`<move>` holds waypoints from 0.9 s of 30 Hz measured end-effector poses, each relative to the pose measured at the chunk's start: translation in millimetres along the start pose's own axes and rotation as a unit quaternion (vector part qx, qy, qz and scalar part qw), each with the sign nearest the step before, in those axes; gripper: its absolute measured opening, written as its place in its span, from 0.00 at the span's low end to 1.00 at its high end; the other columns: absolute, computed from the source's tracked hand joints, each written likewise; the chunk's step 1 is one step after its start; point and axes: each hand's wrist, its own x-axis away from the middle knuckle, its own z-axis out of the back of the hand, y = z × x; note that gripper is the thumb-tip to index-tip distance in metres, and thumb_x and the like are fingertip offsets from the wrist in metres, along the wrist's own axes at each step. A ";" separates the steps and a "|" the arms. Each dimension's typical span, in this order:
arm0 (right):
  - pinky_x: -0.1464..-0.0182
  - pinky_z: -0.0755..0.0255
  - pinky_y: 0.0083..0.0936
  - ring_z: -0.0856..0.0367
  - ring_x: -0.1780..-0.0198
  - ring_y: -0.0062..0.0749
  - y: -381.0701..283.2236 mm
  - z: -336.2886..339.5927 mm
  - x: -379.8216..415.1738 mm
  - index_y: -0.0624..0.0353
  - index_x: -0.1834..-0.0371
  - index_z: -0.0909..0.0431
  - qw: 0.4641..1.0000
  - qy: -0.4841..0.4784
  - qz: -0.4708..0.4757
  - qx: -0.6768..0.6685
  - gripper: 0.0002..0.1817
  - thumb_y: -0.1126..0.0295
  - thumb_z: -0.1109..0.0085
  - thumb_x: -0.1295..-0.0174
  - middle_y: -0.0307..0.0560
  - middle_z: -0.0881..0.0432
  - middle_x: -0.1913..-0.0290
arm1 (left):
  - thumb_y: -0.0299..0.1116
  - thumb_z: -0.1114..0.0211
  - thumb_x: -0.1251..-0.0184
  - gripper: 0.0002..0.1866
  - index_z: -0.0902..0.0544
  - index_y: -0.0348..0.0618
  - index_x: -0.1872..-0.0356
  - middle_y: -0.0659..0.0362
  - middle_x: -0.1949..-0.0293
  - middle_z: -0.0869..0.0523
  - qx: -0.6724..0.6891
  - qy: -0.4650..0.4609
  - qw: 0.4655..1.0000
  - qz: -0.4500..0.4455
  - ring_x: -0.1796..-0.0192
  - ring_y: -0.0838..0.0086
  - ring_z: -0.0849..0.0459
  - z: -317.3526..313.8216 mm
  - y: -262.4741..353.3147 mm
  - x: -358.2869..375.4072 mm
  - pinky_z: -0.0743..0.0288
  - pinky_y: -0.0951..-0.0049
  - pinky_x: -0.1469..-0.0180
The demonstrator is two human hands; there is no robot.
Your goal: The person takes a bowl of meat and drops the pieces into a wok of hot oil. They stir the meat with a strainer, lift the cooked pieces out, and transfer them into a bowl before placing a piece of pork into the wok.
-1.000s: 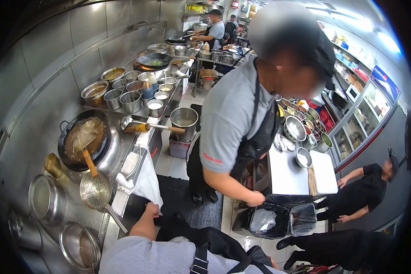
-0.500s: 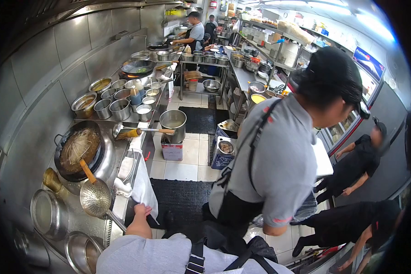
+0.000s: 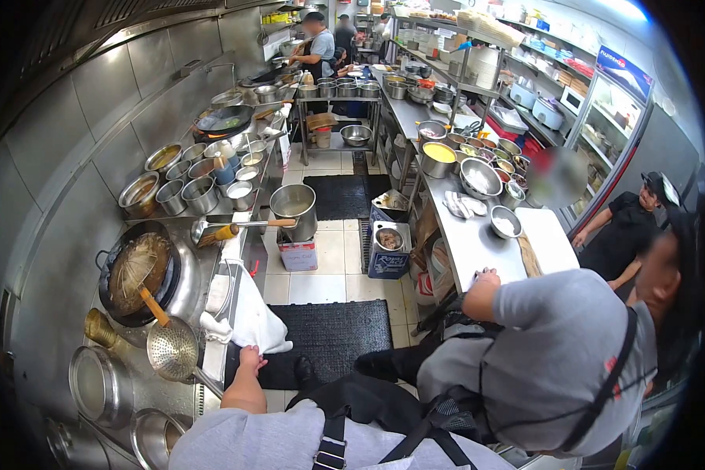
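Observation:
My left hand is low by the edge of the left counter, at the lower end of a hanging white cloth. Its fingers are loosely curled and a little apart, with nothing visible between them. My right hand is out of view. On the left, a wok holds brown liquid and a wire strainer with a wooden handle. A perforated ladle lies across the counter near my left arm. A ladle and a brush rest farther up.
A co-worker in a grey shirt leans over the right counter, close beside me. A large pot stands on a box in the aisle. Black mats cover parts of the floor. Another person in black stands at the right.
The co-worker in grey has moved right and down, uncovering the right counter with its bowls. The view has shifted slightly. The cloth's lower end has swung to the right and up.

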 end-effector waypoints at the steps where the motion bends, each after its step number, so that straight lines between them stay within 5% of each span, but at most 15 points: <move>1: 0.57 0.24 0.33 0.17 0.60 0.37 -3.1 2.5 -4.6 0.54 0.49 0.19 1.000 -0.001 0.002 0.001 0.15 0.68 0.42 0.39 0.54 0.14 0.61 | 0.35 0.48 0.26 0.13 0.28 0.44 0.46 0.61 0.66 0.25 -0.002 0.001 1.000 0.001 0.71 0.76 0.27 3.8 -4.7 3.3 0.18 0.67 0.67; 5: 0.56 0.24 0.33 0.17 0.60 0.37 -8.8 -1.2 -3.6 0.55 0.49 0.18 1.000 -0.009 0.004 0.005 0.15 0.68 0.42 0.39 0.54 0.14 0.61 | 0.33 0.48 0.26 0.07 0.27 0.46 0.53 0.63 0.72 0.26 -0.070 -0.008 0.997 0.000 0.73 0.79 0.27 17.7 -22.0 6.0 0.19 0.67 0.66; 17: 0.54 0.24 0.33 0.17 0.59 0.39 -6.1 -12.4 -12.9 0.55 0.51 0.18 1.000 -0.011 0.005 0.006 0.14 0.68 0.42 0.40 0.55 0.14 0.60 | 0.29 0.40 0.32 0.22 0.31 0.45 0.38 0.60 0.73 0.22 -0.144 -0.048 0.988 0.032 0.77 0.77 0.25 0.4 -10.4 -0.4 0.20 0.64 0.70; 19: 0.54 0.24 0.33 0.17 0.59 0.39 -4.8 -12.4 -14.4 0.55 0.51 0.18 1.000 -0.012 0.004 0.005 0.14 0.67 0.42 0.40 0.55 0.14 0.60 | 0.31 0.39 0.31 0.17 0.26 0.39 0.45 0.58 0.76 0.21 -0.146 -0.030 0.989 -0.002 0.80 0.77 0.25 -8.6 -5.0 2.5 0.24 0.69 0.79; 27: 0.53 0.24 0.33 0.17 0.58 0.40 -1.5 -19.9 -21.6 0.56 0.52 0.17 1.000 -0.016 0.003 0.006 0.14 0.67 0.42 0.40 0.55 0.14 0.59 | 0.36 0.35 0.33 0.11 0.23 0.37 0.65 0.59 0.79 0.22 -0.162 -0.029 0.986 -0.030 0.82 0.77 0.25 -9.8 2.5 14.1 0.26 0.70 0.81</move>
